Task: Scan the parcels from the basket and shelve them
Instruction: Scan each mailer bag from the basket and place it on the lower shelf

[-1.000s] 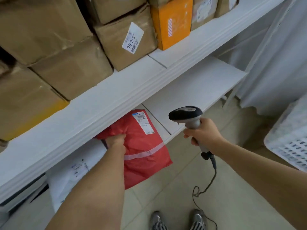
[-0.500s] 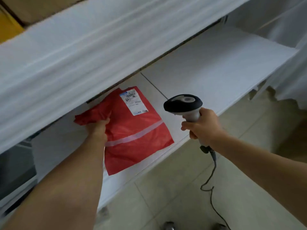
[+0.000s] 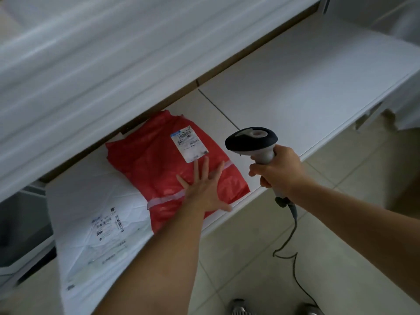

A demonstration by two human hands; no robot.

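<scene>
Pressing flat on the red poly mailer (image 3: pixel 159 169), my left hand (image 3: pixel 204 189) has its fingers spread and straight, palm down over the parcel's near right part, holding nothing. The mailer lies on the lower white shelf (image 3: pixel 295 87), partly tucked under the front edge of the upper shelf (image 3: pixel 91 64), its white shipping label (image 3: pixel 189 145) facing up near the far right corner, just beyond my fingertips. A pale tape strip crosses the bag beneath my palm. The mailer's left edge overlaps a white poly mailer (image 3: pixel 95 219) that lies just beside it on the same shelf and juts out past the shelf's front edge, its printed label facing up.

My right hand (image 3: pixel 277 171) is curled tightly around the grey handle of the handheld barcode scanner (image 3: pixel 252 140), which stands upright with its dark head over the shelf's front edge, just right of the red parcel and not touching it. The scanner cable (image 3: pixel 293 246) drops from the handle's base and loops down toward the tiled floor (image 3: pixel 352 223), where my shoes' tips show at the bottom edge.
</scene>
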